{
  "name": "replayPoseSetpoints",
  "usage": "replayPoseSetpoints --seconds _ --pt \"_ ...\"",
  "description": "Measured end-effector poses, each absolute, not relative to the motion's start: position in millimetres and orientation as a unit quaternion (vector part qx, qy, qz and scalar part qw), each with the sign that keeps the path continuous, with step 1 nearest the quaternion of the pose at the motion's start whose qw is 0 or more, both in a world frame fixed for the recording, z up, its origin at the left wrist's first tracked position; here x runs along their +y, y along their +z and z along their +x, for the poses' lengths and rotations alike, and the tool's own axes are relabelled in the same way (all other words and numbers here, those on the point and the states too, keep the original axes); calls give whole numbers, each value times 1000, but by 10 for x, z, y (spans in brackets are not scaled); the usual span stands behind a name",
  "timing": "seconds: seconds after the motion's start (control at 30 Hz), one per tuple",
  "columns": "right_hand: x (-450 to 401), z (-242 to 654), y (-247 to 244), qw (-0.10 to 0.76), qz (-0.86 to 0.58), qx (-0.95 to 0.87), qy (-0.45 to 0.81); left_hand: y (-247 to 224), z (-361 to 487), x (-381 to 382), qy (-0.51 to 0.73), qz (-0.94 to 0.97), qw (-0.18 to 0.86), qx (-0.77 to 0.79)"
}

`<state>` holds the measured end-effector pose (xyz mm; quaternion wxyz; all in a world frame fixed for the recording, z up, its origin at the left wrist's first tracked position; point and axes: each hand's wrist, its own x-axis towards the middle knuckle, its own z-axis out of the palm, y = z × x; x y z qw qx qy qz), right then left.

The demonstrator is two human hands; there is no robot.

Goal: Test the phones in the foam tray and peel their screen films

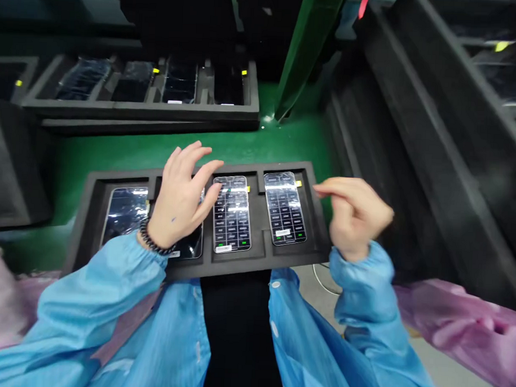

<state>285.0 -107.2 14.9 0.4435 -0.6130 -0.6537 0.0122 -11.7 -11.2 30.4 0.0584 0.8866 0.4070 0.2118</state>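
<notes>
On a green table (280,143), a dark tray (153,112) is holding four screens (180,82), with two yellow tabs (244,73) showing among them. A green post (309,48) is standing by its right end, a dark block (15,171) is sitting near its left, and bulky trays (413,103) are lining the right side. Pink cloth (460,330) is showing at lower left and right, and a white cable (318,282) is curving over a pale floor (436,358).

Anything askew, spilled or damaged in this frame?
Nothing stands out. In the near tray, the phones lie in separate slots, with no visible spill or crack; the left hand and sleeve partly hide two.
</notes>
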Motion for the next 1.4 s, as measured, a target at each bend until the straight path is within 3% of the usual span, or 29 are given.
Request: replayPoseSetpoints --seconds 0.2,0.5,0.87,1.03,1.17,1.4 --pt "-906 2874 -167 267 -654 -707 -34 -217 8 -32 245 900 114 342" --pt "-920 2877 -213 208 -665 -717 -32 -246 -7 -27 183 924 119 314" --pt "-897 2893 -235 228 -658 -718 -19 -56 2 -72 107 940 81 315" --pt "-996 2888 -89 303 -647 -700 -14 129 -140 -142 227 911 77 336" --pt "-1355 2801 104 305 -631 -712 34 344 -390 -571 249 880 79 397" --pt "-1730 2545 -108 360 -583 -729 2 -11 -693 -1108 249 904 47 344"
